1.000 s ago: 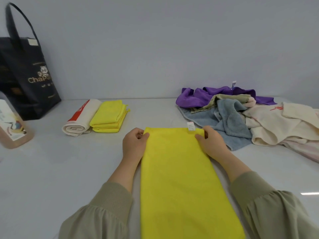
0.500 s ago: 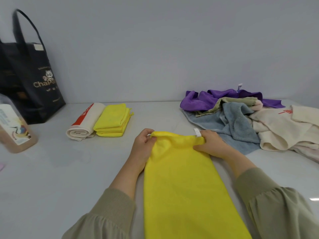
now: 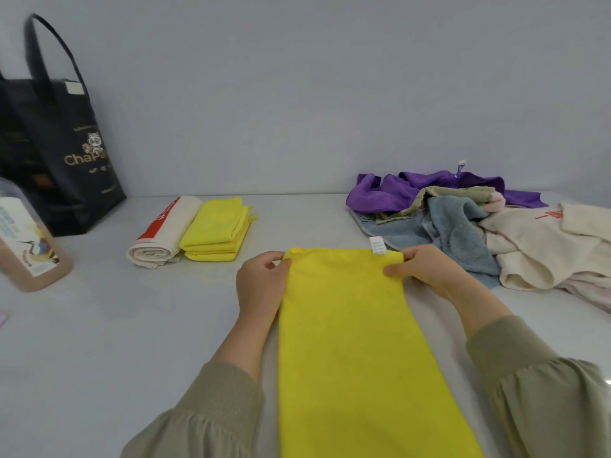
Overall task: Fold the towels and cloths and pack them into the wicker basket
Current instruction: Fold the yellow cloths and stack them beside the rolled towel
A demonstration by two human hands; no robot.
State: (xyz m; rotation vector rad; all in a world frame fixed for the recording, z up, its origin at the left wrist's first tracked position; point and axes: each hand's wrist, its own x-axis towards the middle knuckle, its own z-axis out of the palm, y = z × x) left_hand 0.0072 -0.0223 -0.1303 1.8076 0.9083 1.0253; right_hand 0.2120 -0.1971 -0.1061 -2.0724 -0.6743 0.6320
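Observation:
A long yellow cloth (image 3: 357, 345) lies folded lengthwise on the white table, running from the near edge away from me. My left hand (image 3: 261, 282) pinches its far left corner and my right hand (image 3: 423, 269) pinches its far right corner, beside a small white label (image 3: 377, 245). The far edge is lifted slightly off the table. A folded yellow cloth (image 3: 216, 229) and a rolled cream towel with a red stripe (image 3: 165, 234) sit side by side at the back left. A pile of unfolded towels (image 3: 469, 223) in purple, grey-blue, olive and cream lies at the back right. No wicker basket is in view.
A black tote bag (image 3: 56, 143) stands against the wall at the far left. A clear bottle of brownish liquid (image 3: 28, 246) stands in front of it near the left edge. The table (image 3: 99, 325) meets a plain grey wall behind.
Both hands closed on the far corners of the yellow cloth and raised that edge a little off the table. The view has shifted slightly right and down.

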